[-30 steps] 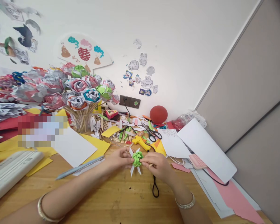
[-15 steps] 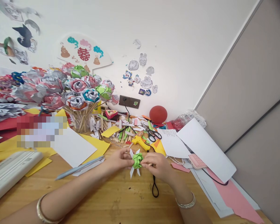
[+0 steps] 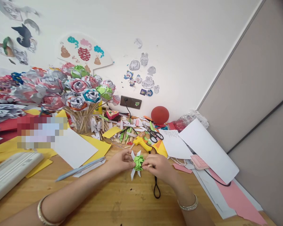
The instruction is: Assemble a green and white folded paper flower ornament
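Note:
Above the front of the wooden table, a paper flower with a green folded centre and white strip petals is held between my two hands. My left hand is closed on its left side, thumb against the green paper. My right hand is closed in a pinch at the flower's right edge. A short end of a thin wooden stick shows at its fingers; the rest is hidden by the hand. Just behind the hands lies a yellow glue gun, its dark cord passing by my right hand.
Scissors, paper scraps and sticks crowd the back. Many finished paper flowers stand in a clear container at left. A pen, white paper and a pale device lie left; a white sheet and pink paper right.
Both hands stay at nearly the same place. The green flower has tilted and shifted very slightly between the fingers, with its right-hand petals less visible.

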Action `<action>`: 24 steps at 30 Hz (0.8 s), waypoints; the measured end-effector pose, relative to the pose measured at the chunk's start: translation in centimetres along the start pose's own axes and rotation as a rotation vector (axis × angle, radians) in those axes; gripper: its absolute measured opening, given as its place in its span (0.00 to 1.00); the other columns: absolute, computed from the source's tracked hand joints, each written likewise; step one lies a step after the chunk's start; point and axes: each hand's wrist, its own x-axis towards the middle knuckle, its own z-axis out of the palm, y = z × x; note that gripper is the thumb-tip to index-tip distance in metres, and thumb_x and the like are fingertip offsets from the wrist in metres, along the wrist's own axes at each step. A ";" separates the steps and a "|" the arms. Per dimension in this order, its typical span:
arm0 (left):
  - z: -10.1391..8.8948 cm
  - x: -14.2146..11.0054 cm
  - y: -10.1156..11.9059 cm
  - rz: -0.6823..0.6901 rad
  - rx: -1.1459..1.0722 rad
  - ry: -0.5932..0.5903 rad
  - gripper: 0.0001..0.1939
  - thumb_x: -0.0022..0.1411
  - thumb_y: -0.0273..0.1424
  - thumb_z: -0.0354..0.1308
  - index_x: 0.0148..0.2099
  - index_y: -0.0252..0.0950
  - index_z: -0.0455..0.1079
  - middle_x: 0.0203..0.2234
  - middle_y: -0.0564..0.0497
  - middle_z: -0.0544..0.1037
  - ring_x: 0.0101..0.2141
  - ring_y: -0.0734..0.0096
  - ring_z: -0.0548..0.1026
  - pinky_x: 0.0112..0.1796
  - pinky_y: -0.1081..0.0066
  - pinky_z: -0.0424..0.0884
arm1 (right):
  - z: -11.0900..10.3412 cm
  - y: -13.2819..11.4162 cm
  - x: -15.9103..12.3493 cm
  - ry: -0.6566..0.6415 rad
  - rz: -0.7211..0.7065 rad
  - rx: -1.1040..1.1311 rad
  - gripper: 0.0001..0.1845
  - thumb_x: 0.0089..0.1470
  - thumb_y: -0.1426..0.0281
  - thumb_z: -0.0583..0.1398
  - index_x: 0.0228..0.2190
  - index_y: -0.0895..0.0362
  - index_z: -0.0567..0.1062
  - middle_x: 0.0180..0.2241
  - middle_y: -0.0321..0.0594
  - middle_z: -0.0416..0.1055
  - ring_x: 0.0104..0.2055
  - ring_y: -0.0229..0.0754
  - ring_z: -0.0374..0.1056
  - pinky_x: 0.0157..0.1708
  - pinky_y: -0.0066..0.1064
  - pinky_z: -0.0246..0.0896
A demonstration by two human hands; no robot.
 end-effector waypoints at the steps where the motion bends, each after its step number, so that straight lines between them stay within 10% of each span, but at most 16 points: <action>1: 0.0 0.0 0.0 0.003 0.007 0.004 0.24 0.33 0.34 0.70 0.34 0.35 0.65 0.24 0.54 0.77 0.28 0.66 0.76 0.33 0.69 0.68 | 0.0 0.0 0.0 0.002 -0.013 -0.015 0.08 0.54 0.73 0.55 0.29 0.56 0.74 0.27 0.36 0.71 0.30 0.37 0.65 0.29 0.25 0.56; 24: 0.2 -0.6 0.9 -0.103 -0.128 0.009 0.24 0.35 0.32 0.70 0.36 0.35 0.67 0.23 0.55 0.76 0.29 0.67 0.76 0.34 0.67 0.70 | 0.2 0.2 0.1 0.099 -0.155 -0.066 0.10 0.58 0.71 0.50 0.33 0.56 0.71 0.29 0.40 0.71 0.31 0.39 0.65 0.30 0.29 0.59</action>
